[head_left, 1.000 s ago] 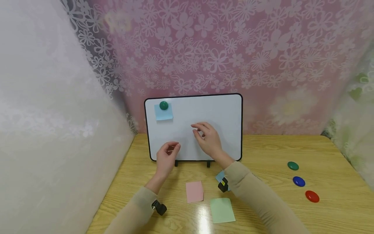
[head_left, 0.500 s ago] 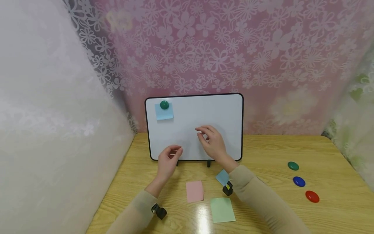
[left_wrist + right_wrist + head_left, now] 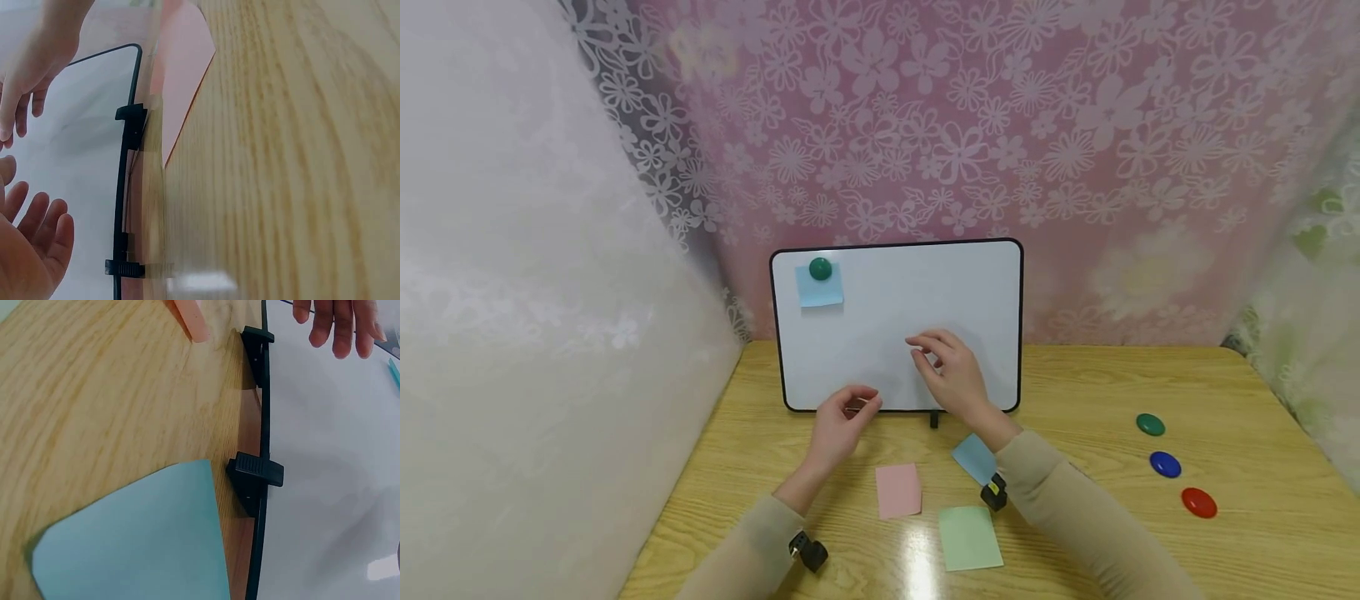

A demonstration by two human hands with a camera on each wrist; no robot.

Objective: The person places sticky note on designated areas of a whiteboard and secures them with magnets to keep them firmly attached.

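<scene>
A black-framed whiteboard (image 3: 887, 292) stands on the wooden table. At its upper left, a round green magnet (image 3: 820, 268) sits over the top of a light blue sticky note (image 3: 820, 293). My left hand (image 3: 837, 429) is in front of the board's lower edge, fingers loosely curved and holding nothing. Farther right and higher, my right hand (image 3: 957, 379) overlaps the white surface, thumb and fingers apart with nothing between them. The left wrist view shows the relaxed fingers of the left hand (image 3: 34, 247); the right wrist view has the right hand almost wholly out of frame.
On the table lie a pink sticky note (image 3: 898, 492), a pale green one (image 3: 970, 539) and another blue note (image 3: 973, 457) beside the right sleeve. A green magnet (image 3: 1150, 424), a blue magnet (image 3: 1165, 464) and a red magnet (image 3: 1199, 502) lie at the right. Black feet (image 3: 256, 469) support the board.
Both hands have drifted down and to the right in the head view. More of the blue note near the right sleeve now shows. The pinned note and the magnets stay put.
</scene>
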